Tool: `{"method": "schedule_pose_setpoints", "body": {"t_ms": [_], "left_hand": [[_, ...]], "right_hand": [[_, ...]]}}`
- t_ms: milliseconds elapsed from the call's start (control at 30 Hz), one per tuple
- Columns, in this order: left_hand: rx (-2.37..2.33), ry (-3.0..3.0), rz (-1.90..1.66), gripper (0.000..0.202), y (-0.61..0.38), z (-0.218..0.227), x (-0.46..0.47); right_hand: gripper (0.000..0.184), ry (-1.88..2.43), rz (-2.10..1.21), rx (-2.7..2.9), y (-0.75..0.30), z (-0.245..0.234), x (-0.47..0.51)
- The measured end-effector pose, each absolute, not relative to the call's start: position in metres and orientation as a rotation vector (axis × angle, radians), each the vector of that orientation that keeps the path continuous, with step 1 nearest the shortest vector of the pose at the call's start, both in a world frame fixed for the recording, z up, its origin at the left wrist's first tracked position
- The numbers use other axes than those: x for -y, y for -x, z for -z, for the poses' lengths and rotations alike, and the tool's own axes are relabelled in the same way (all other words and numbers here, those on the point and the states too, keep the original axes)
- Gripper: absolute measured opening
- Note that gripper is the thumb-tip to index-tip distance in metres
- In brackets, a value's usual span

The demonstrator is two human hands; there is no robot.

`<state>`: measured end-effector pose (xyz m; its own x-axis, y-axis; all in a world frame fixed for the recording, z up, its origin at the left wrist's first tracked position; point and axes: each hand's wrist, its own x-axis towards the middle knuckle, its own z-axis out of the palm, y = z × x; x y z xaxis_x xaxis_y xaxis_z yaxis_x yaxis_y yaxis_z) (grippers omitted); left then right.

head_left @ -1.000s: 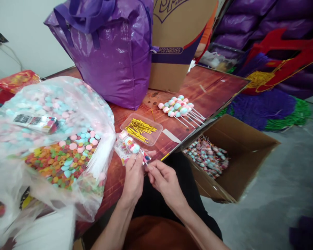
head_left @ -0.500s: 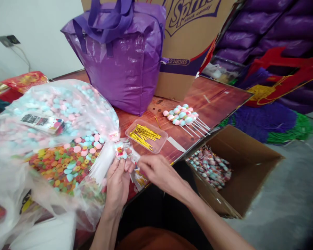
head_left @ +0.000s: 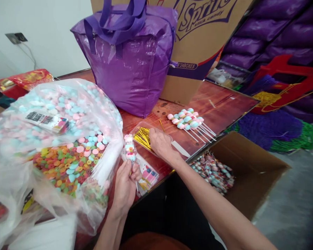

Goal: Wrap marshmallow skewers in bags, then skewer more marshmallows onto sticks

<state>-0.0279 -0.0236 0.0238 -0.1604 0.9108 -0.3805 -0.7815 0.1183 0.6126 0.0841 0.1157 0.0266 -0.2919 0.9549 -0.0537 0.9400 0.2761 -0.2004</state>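
Observation:
My left hand is closed round the lower end of a candy stick with pink, blue and white marshmallows in a clear wrapper. My right hand is over a clear plastic tray, its fingers curled down at the gold twist ties. The fingertips are hidden, so what they pinch does not show. Under and beside the left hand lie printed plastic sleeves. A bundle of white sticks rests to its left.
Several marshmallow sticks lie on the red table. A large bag of marshmallows and gummy rings fills the left. A purple bag and a carton stand behind. Below right, an open box holds wrapped sticks.
My right hand has moved from beside the left hand, away and up to the tray of twist ties. My left hand still holds the candy stick. The view has shifted slightly.

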Motion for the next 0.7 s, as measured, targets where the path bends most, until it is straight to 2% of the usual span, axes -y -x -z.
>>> {"method": "schedule_pose_setpoints", "body": {"t_ms": [267, 367, 533, 700], "left_hand": [[-0.913, -0.230, -1.583, 0.040, 0.023, -0.021, 0.019], [-0.948, -0.229, -1.640, 0.043, 0.022, -0.023, 0.017], [-1.004, -0.287, -1.570, 0.038, 0.016, -0.020, 0.016], [-1.122, -0.373, -1.560, 0.030, 0.000, -0.014, 0.021]], "right_hand": [[0.020, 1.676, -0.385, 2.293, -0.102, -0.030, -0.109], [0.016, 1.462, -0.613, 1.969, -0.113, -0.030, -0.096], [0.013, 1.099, -1.258, 1.560, -0.120, -0.032, -0.042], [0.018, 1.113, -1.347, 1.439, -0.113, -0.024, 0.004]]}}
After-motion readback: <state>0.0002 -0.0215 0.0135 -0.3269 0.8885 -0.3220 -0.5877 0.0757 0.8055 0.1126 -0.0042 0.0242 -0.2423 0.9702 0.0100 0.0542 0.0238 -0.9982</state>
